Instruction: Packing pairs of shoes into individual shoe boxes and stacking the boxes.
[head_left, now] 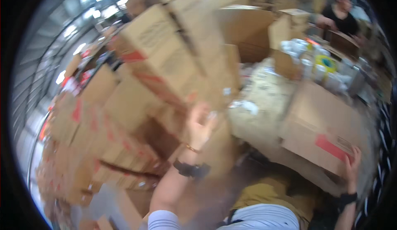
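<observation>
My left hand [200,124] reaches up against the blurred stack of brown cardboard boxes [157,60] at the middle left, its palm and fingers pressed to a box side. A black wristband and a thin bracelet sit on that wrist. My right hand [352,164] grips the near right corner of a large brown cardboard box [318,122] with a red label, which lies tilted at the right. The picture is smeared by motion, so finger positions are hard to read.
More cardboard boxes [82,147] with red tape are piled at the left. White and yellow containers [318,62] fill an open box behind. Another person [341,15] in black works at the far right. Packing paper [264,93] lies in the middle.
</observation>
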Demonstrator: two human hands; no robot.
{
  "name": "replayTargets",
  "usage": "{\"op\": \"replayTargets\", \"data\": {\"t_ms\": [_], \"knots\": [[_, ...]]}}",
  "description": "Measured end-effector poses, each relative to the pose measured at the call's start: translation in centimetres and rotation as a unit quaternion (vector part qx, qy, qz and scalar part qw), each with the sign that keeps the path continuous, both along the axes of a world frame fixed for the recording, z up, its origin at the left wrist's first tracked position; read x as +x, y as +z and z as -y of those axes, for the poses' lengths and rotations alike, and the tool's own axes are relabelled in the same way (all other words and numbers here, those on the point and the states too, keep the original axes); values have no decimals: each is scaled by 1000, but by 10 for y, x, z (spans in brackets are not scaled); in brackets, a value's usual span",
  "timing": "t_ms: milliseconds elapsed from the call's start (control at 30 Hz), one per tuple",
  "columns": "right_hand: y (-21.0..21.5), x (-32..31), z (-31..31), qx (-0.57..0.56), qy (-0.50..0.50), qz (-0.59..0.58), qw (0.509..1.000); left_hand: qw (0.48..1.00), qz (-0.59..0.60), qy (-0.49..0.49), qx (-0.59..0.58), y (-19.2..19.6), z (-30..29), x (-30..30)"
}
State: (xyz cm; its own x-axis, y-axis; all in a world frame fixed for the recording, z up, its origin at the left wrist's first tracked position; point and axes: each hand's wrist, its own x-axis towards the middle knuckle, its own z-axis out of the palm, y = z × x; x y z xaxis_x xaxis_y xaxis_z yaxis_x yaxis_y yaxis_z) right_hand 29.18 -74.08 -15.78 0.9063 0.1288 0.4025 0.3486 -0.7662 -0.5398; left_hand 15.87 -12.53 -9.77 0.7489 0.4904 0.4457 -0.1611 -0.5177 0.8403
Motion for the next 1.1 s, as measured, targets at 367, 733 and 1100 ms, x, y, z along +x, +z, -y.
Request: {"op": "replayTargets", "data": {"t_ms": [367, 733, 1100], "knots": [[-9, -79, -17, -54, -170, -63, 982, 943, -267, -199, -24, -83, 207, 114], [69, -52, -54, 84, -6, 215, 973, 966, -129, -218, 57, 0, 209, 115], [168, 30, -92, -72, 47, 113, 990, 809, -67, -505, -294, 45, 221, 225]]}}
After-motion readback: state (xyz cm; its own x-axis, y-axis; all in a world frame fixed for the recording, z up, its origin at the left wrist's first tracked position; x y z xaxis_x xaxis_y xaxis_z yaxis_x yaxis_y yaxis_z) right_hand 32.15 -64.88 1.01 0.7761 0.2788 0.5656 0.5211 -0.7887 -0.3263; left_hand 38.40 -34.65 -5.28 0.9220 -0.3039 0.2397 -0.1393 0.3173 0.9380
